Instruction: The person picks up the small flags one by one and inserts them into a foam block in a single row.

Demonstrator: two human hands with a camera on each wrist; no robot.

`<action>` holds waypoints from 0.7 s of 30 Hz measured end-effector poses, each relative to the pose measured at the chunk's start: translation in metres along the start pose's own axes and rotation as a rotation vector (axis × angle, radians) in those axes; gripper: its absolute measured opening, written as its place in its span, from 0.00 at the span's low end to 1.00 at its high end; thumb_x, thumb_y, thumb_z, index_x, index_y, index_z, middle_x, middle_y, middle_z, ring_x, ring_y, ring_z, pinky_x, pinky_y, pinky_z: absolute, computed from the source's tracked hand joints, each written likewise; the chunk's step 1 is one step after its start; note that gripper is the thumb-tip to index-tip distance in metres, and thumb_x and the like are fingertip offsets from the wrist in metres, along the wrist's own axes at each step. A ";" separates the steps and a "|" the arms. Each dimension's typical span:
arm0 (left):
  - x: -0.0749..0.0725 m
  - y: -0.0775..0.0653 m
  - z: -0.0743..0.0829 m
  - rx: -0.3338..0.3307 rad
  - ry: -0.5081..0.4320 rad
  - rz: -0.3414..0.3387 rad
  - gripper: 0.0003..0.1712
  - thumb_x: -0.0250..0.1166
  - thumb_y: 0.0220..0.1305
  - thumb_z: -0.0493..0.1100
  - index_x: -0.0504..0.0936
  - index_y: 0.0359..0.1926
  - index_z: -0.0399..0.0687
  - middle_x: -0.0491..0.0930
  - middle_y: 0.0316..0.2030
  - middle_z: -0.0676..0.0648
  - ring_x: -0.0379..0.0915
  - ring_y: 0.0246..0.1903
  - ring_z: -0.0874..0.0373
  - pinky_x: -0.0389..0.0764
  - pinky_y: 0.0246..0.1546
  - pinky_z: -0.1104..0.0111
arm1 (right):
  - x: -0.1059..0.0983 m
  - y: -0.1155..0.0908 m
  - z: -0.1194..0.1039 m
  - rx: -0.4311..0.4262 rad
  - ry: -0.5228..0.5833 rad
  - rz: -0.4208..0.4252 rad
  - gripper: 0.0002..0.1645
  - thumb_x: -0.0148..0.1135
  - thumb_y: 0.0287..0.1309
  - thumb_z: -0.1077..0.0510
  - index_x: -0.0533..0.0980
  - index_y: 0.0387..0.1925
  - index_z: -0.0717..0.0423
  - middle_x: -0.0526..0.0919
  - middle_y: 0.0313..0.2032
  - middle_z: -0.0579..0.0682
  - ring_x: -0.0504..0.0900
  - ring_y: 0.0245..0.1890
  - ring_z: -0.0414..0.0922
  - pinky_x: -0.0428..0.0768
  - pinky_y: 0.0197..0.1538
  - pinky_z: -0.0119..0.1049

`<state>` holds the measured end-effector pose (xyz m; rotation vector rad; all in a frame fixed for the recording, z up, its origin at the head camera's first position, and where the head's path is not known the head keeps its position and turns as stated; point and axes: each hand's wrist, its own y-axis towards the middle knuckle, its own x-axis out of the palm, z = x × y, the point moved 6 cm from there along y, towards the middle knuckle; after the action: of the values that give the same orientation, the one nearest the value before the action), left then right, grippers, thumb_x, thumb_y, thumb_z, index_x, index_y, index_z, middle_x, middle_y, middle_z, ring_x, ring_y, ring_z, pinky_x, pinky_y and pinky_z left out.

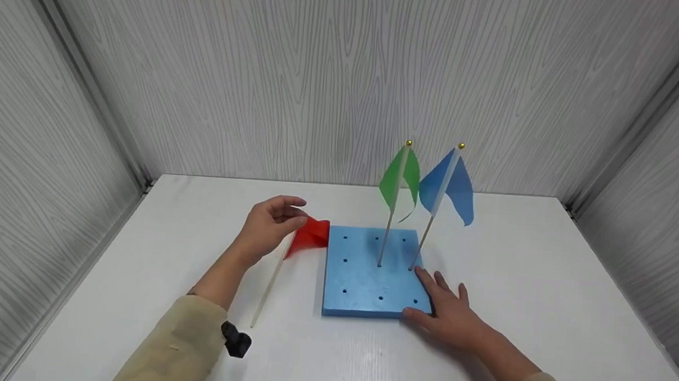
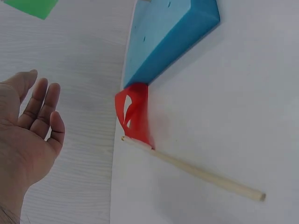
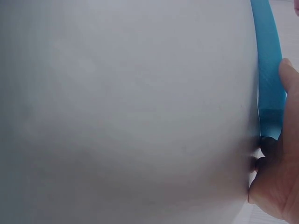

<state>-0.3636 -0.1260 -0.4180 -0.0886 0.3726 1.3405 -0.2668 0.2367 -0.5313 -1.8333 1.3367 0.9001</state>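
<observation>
A blue square board (image 1: 363, 280) with several small holes lies on the white table. Two small flags, one green (image 1: 391, 185) and one blue (image 1: 461, 192), stand in its holes, leaning right. To the left, a red flag (image 1: 311, 236) on a pale stick lies with its cloth against the board's side. Just over its upper end hovers my left hand (image 1: 269, 224), fingers loosely bent; the left wrist view shows that palm (image 2: 28, 140) holding nothing. With spread fingers, my right hand (image 1: 452, 315) rests on the board's near right corner, thumb at the front edge.
White wood-grain panels (image 1: 299, 82) enclose the table (image 1: 524, 255) at the back and on both sides. The tall flag sticks rise close to my right fingers. A black fitting (image 1: 236, 340) sits on the left sleeve.
</observation>
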 end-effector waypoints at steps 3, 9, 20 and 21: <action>-0.013 -0.005 -0.005 -0.001 -0.004 0.017 0.20 0.69 0.74 0.38 0.82 0.64 0.47 0.86 0.54 0.44 0.82 0.55 0.50 0.83 0.58 0.66 | 0.000 0.000 0.000 0.004 -0.003 -0.004 0.63 0.55 0.63 0.17 0.48 0.86 0.43 0.55 0.83 0.57 0.42 0.83 0.62 0.28 0.75 0.73; -0.034 -0.014 -0.020 -0.029 -0.004 0.039 0.20 0.68 0.73 0.36 0.82 0.64 0.43 0.86 0.52 0.40 0.84 0.53 0.51 0.82 0.57 0.69 | 0.000 0.000 0.000 -0.003 -0.006 -0.011 0.62 0.55 0.64 0.19 0.48 0.86 0.44 0.54 0.83 0.57 0.41 0.83 0.63 0.27 0.75 0.73; -0.045 -0.029 -0.061 -0.121 0.103 -0.032 0.20 0.70 0.73 0.38 0.83 0.63 0.42 0.88 0.49 0.39 0.87 0.46 0.48 0.82 0.57 0.62 | 0.000 0.000 0.000 0.005 -0.010 -0.016 0.63 0.54 0.63 0.17 0.47 0.86 0.44 0.54 0.83 0.57 0.41 0.84 0.62 0.27 0.75 0.73; -0.044 -0.031 -0.065 -0.129 0.110 -0.040 0.20 0.70 0.73 0.38 0.82 0.63 0.41 0.88 0.48 0.40 0.87 0.45 0.49 0.83 0.56 0.61 | 0.000 0.000 0.000 0.005 -0.011 -0.017 0.63 0.54 0.64 0.17 0.47 0.86 0.44 0.54 0.83 0.57 0.41 0.84 0.62 0.28 0.75 0.73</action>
<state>-0.3559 -0.1925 -0.4695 -0.2773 0.3747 1.3230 -0.2666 0.2368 -0.5316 -1.8306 1.3140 0.8961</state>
